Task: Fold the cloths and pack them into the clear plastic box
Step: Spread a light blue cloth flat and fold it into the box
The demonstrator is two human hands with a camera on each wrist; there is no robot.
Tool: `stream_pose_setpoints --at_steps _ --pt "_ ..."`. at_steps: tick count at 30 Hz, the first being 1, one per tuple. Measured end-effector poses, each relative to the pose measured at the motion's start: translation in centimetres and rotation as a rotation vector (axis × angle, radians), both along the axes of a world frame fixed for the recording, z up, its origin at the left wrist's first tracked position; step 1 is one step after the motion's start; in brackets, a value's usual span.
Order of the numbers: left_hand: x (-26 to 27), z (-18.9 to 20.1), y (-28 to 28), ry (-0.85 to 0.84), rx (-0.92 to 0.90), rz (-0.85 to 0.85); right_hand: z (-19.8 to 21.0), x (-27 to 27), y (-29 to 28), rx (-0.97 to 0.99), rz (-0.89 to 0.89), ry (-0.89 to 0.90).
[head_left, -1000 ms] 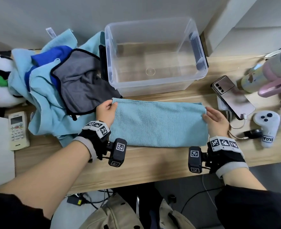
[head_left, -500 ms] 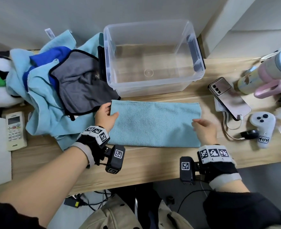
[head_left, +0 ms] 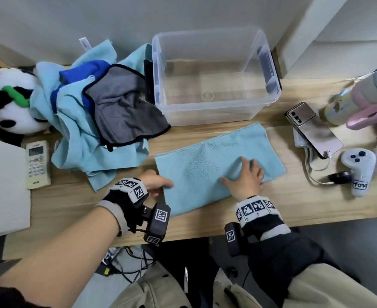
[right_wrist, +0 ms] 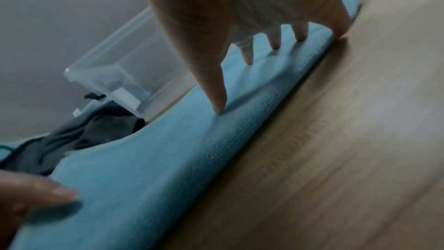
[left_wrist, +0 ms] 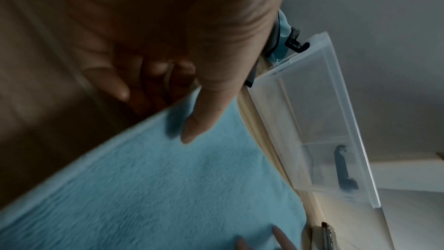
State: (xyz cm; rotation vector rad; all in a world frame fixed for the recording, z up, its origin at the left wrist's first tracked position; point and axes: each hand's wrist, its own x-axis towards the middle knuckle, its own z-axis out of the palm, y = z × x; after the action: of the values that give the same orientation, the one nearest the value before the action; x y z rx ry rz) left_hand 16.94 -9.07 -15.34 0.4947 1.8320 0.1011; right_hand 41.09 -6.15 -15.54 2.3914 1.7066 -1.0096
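Note:
A folded light blue cloth [head_left: 205,167] lies slanted on the wooden table, just in front of the clear plastic box [head_left: 205,112], which has nothing in it. My left hand [head_left: 161,185] is at the cloth's near left corner. Its thumb [left_wrist: 197,121] lies on top and the fingers curl at the edge, pinching it. My right hand [head_left: 243,172] presses flat on the cloth near its near edge, fingers [right_wrist: 248,56] spread. A heap of unfolded cloths [head_left: 76,134], light blue, dark blue and grey [head_left: 123,112], lies left of the box.
A panda plush [head_left: 10,103], a remote [head_left: 37,164] and a white sheet [head_left: 3,187] are at the left. At the right lie a phone [head_left: 314,130] with its cable, a white controller [head_left: 358,170] and a bottle [head_left: 360,94]. The table's front edge runs just below my wrists.
The cloth has turned to lie slanted. My right hand left its right end and now presses on top nearer the middle. My left hand slid from the far left corner to the near one.

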Motion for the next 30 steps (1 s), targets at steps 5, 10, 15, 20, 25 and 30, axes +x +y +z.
stream_pose_setpoints --at_steps 5,10,15,20,25,30 --pt "-0.3 -0.5 -0.4 -0.037 0.098 0.202 -0.2 0.8 1.1 0.036 0.29 -0.057" --pt "-0.5 0.0 -2.3 -0.014 0.063 0.034 0.1 1.5 2.1 -0.015 0.529 -0.033" --pt "0.1 0.9 -4.4 -0.121 -0.055 -0.055 0.9 0.9 3.8 -0.035 0.579 -0.088" --pt "0.8 2.7 -3.6 -0.282 0.128 0.13 1.6 -0.9 2.7 0.121 0.454 -0.022" --pt "2.0 4.8 -2.3 -0.449 0.264 0.124 5.1 -3.4 -1.9 -0.131 0.352 0.641" --pt "2.9 5.6 -1.0 -0.533 0.246 0.043 6.4 -4.5 -5.2 -0.23 0.443 0.454"
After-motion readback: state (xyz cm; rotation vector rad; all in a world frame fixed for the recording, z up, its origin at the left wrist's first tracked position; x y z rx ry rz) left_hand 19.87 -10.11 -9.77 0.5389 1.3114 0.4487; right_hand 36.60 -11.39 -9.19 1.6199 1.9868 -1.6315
